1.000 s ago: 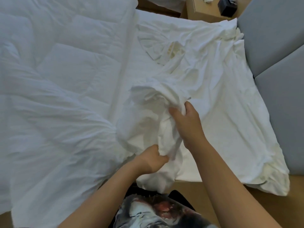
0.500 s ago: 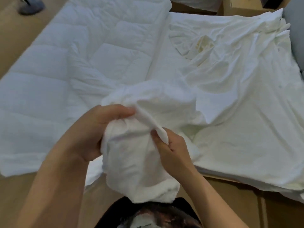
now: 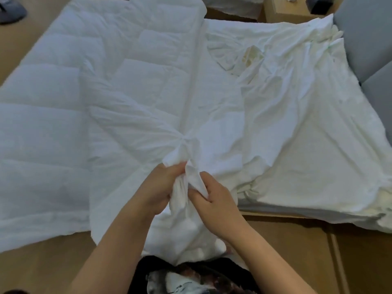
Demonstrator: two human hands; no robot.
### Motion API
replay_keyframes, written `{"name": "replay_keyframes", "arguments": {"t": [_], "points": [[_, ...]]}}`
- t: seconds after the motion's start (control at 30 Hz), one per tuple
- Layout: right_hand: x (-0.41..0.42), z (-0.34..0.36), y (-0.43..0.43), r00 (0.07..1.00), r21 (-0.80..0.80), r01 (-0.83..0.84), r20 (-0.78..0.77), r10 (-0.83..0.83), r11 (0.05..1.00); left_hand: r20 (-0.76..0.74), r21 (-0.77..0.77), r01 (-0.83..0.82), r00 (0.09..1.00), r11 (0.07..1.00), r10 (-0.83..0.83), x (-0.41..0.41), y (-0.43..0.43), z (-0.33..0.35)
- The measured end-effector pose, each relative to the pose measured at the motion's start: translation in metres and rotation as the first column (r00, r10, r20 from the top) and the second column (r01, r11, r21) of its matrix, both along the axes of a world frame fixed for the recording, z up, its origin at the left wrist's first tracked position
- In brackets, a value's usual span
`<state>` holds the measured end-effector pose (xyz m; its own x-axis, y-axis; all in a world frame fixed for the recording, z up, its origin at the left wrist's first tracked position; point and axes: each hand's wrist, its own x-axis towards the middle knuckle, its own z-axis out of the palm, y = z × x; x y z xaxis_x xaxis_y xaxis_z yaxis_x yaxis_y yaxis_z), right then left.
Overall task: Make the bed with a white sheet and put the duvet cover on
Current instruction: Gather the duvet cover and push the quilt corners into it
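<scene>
At the far left edge a grey shoe [image 3: 11, 11] lay on the brown floor [image 3: 42, 264]. The quilted white duvet [image 3: 63, 107] was spread flat on that floor and filled the left half of the view. A thin, creased white cloth, the duvet cover [image 3: 297, 145], overlapped the duvet's right part and spread on to the right, its near edge rumpled on the floor. A bunch of this cover was drawn toward the person. The left grip [image 3: 159, 187] was clenched round it, fingers curled into the folds. Just beside it, the right grip [image 3: 216, 200] pinched a narrow fold of the same bunch between thumb and fingers. At the top right stood a cardboard box [image 3: 284, 11] with a dark object [image 3: 320, 5] by it, too cropped to identify. A grey upholstered piece [image 3: 364, 35] bordered the cover's right side.
</scene>
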<state>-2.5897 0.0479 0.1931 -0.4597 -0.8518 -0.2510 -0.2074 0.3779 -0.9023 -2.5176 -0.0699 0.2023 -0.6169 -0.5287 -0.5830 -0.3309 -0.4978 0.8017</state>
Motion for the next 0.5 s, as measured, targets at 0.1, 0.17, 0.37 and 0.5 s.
{"name": "replay_keyframes", "arguments": {"t": [0.1, 0.17, 0.37, 0.5], "points": [[0.029, 0.001, -0.028, 0.982, -0.130, 0.178, 0.083, -0.168, 0.975, -0.042, 0.024, -0.059, 0.997, 0.998, 0.060, 0.017, -0.031, 0.003], [0.051, -0.002, -0.053, 0.910, -0.164, 0.395, 0.205, -0.361, 0.904, -0.051, 0.045, -0.083, 0.995, 0.996, 0.085, 0.037, -0.058, 0.001], [0.122, -0.014, -0.138, 0.726, 0.147, 0.547, 0.407, -0.554, 0.824, -0.149, 0.357, 0.330, 0.944, 0.874, -0.295, 0.111, -0.136, -0.004], [0.141, -0.012, -0.181, 0.658, 0.153, 0.643, 0.390, -0.644, 0.750, -0.113, 0.148, 0.390, 0.920, 0.909, -0.376, 0.133, -0.181, -0.008]]}}
